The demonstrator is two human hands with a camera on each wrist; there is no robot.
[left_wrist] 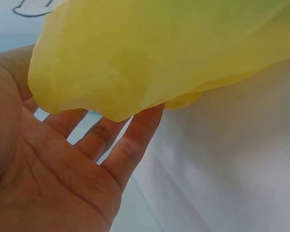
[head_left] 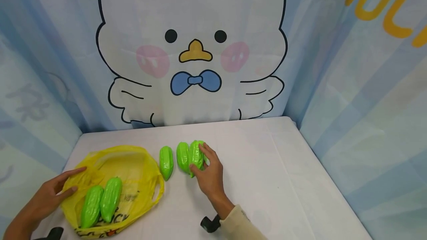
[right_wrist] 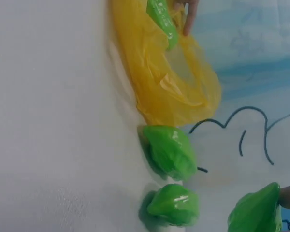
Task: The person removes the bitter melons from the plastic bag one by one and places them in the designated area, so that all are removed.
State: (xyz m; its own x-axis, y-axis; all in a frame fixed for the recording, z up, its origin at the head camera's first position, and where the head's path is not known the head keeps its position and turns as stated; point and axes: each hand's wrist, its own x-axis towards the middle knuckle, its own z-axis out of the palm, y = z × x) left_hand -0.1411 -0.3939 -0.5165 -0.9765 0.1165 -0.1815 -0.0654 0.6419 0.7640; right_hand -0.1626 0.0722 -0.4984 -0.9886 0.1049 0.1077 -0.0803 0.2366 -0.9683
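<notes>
My right hand (head_left: 211, 177) pinches a glossy green bitter melon (head_left: 196, 155) between thumb and fingers; in the right wrist view this bitter melon (right_wrist: 255, 212) appears raised at the lower right. Just left of it on the table are a second bitter melon (head_left: 182, 155) and a third bitter melon (head_left: 166, 162). A yellow plastic bag (head_left: 143, 192) lies at the left with its mouth wide, and two bitter melons (head_left: 111, 199) rest inside. My left hand (head_left: 50, 193) touches the bag's left rim, thumb and fingers spread; the left wrist view shows the rim (left_wrist: 121, 108) covering its fingertips.
A white cloth covers the table (head_left: 260, 180), whose back edge meets a printed curtain (head_left: 193, 103) with a cartoon bird. More curtains stand along both sides. A black wrist mount (head_left: 211, 224) shows by my right sleeve.
</notes>
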